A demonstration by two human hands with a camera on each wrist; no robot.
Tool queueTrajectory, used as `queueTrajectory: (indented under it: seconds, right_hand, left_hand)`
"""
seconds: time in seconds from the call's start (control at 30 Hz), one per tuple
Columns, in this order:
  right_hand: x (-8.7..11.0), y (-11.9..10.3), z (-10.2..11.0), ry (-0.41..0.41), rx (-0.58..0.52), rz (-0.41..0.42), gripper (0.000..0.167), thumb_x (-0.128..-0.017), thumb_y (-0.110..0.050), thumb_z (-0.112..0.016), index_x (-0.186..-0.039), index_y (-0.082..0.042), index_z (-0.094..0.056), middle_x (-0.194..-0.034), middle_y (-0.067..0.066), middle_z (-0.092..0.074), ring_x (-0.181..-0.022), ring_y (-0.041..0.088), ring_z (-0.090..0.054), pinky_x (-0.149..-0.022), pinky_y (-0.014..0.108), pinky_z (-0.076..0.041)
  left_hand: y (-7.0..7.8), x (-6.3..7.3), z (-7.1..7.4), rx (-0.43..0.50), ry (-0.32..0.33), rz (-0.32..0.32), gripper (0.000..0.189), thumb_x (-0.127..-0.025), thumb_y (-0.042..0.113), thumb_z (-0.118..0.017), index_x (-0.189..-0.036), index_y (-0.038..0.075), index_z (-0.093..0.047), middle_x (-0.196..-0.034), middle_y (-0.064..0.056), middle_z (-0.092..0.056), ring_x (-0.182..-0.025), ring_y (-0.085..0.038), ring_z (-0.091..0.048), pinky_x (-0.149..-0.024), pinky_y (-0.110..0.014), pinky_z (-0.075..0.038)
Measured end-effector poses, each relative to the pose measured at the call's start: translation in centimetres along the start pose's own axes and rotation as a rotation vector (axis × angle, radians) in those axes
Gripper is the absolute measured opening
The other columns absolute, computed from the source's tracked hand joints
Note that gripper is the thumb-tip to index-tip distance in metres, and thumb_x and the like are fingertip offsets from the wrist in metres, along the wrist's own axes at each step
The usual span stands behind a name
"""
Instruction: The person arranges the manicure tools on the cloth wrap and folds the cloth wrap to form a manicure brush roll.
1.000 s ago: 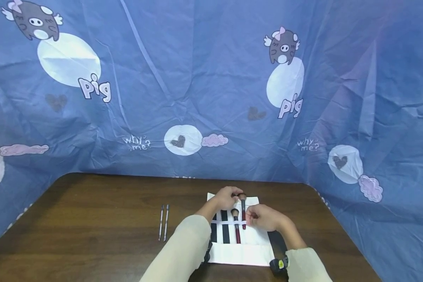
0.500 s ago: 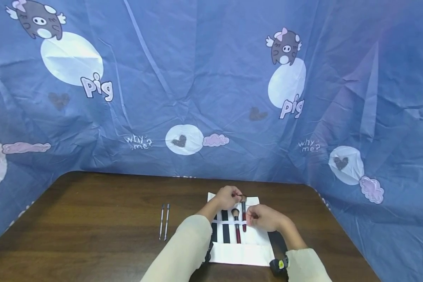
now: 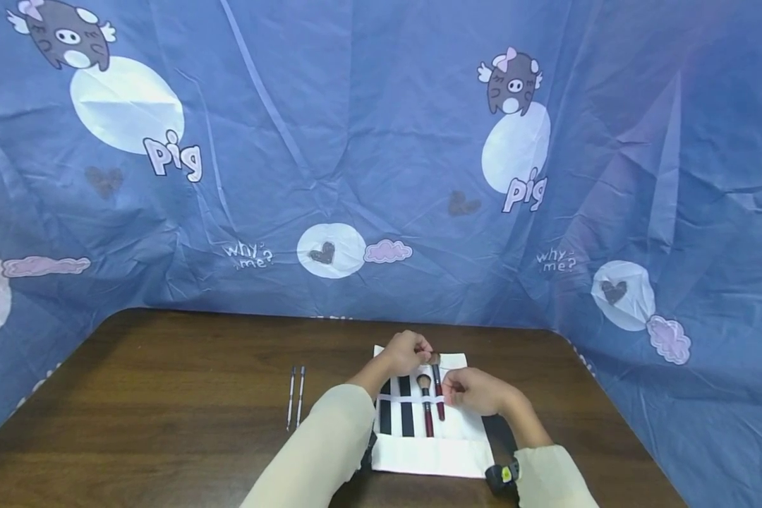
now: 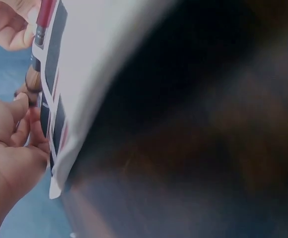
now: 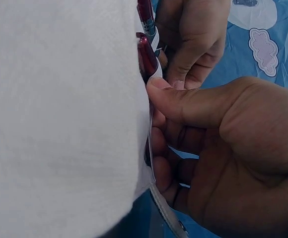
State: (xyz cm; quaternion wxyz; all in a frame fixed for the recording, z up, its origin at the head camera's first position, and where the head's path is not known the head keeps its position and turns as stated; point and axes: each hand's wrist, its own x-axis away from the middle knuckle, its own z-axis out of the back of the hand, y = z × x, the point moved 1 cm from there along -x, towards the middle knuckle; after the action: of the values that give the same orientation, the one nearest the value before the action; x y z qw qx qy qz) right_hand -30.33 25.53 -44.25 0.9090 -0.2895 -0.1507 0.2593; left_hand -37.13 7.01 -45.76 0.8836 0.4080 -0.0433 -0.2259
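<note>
A white fabric brush roll (image 3: 432,457) lies spread on the table, a pale elastic band (image 3: 406,400) running across it. My left hand (image 3: 406,353) pinches the bristle end of a red-handled makeup brush (image 3: 438,388), whose handle passes under the band. To its left, a second makeup brush (image 3: 427,409) lies under the same band. My right hand (image 3: 479,392) pinches the band just right of the held brush; in the right wrist view its thumb (image 5: 183,101) presses beside a red handle (image 5: 146,54). The fingers behind the cloth are partly hidden.
Two thin silvery sticks (image 3: 295,398) lie side by side on the brown wooden table (image 3: 165,395), left of the roll. Black strips (image 3: 407,420) show on the roll's left part. A blue patterned cloth (image 3: 381,176) hangs behind the table.
The held brush has slid slightly toward the near side, its handle end reaching farther below the band. My left hand has shifted a little left; the right hand stays in place.
</note>
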Motion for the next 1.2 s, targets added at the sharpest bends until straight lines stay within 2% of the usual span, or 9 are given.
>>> queueTrajectory:
  seconds: [0.2, 0.5, 0.67, 0.9, 1.07, 1.2]
  right_hand:
    - [0.0, 0.0, 0.0, 0.001, -0.007, 0.005, 0.016, -0.09, 0.009, -0.055, -0.085, -0.004, -0.062, -0.073, -0.003, -0.054, -0.068, 0.012, -0.048, -0.061, 0.026, -0.04]
    - [-0.2, -0.2, -0.1, 0.008, 0.008, -0.048, 0.016, -0.091, 0.007, -0.057, -0.085, -0.007, -0.063, -0.074, -0.002, -0.055, -0.07, 0.014, -0.05, -0.063, 0.028, -0.04]
    - [-0.2, -0.1, -0.1, 0.021, 0.009, -0.059, 0.017, -0.091, 0.008, -0.057, -0.085, -0.007, -0.062, -0.073, -0.002, -0.054, -0.069, 0.015, -0.049, -0.062, 0.028, -0.039]
    - [0.0, 0.2, 0.0, 0.023, 0.008, -0.046, 0.017, -0.09, 0.008, -0.057, -0.084, -0.008, -0.062, -0.073, -0.002, -0.055, -0.069, 0.015, -0.049, -0.062, 0.028, -0.039]
    - [0.0, 0.1, 0.1, 0.017, 0.007, -0.023, 0.016, -0.09, 0.007, -0.056, -0.085, -0.007, -0.062, -0.073, -0.002, -0.055, -0.068, 0.014, -0.049, -0.062, 0.027, -0.038]
    - [-0.1, 0.2, 0.1, 0.013, 0.003, -0.012, 0.016, -0.09, 0.007, -0.056, -0.085, -0.007, -0.061, -0.074, -0.002, -0.054, -0.068, 0.013, -0.048, -0.061, 0.026, -0.038]
  left_hand:
    - [0.3, 0.1, 0.6, -0.082, -0.051, -0.043, 0.009, -0.099, 0.011, -0.068, -0.094, 0.009, -0.076, -0.085, 0.004, -0.07, -0.078, -0.007, -0.056, -0.075, -0.024, -0.048]
    - [0.7, 1.1, 0.8, -0.099, -0.137, -0.068, 0.009, -0.097, 0.011, -0.07, -0.09, 0.011, -0.075, -0.079, 0.008, -0.067, -0.073, -0.006, -0.055, -0.07, -0.022, -0.046]
    - [0.7, 1.2, 0.7, -0.06, -0.157, -0.081, 0.01, -0.097, 0.011, -0.07, -0.089, 0.009, -0.076, -0.076, 0.005, -0.068, -0.07, -0.006, -0.055, -0.068, -0.021, -0.045]
    - [0.9, 1.3, 0.3, 0.055, -0.18, -0.021, 0.014, -0.098, 0.01, -0.066, -0.087, 0.007, -0.074, -0.075, -0.001, -0.072, -0.069, -0.009, -0.06, -0.067, -0.022, -0.045]
    - [1.1, 1.5, 0.4, 0.058, -0.188, -0.022, 0.013, -0.096, 0.01, -0.066, -0.086, 0.007, -0.075, -0.076, -0.003, -0.073, -0.069, -0.009, -0.06, -0.068, -0.023, -0.045]
    - [1.1, 1.6, 0.5, 0.059, -0.22, -0.023, 0.012, -0.097, 0.01, -0.066, -0.088, 0.009, -0.075, -0.079, -0.002, -0.073, -0.073, -0.012, -0.062, -0.07, -0.024, -0.047]
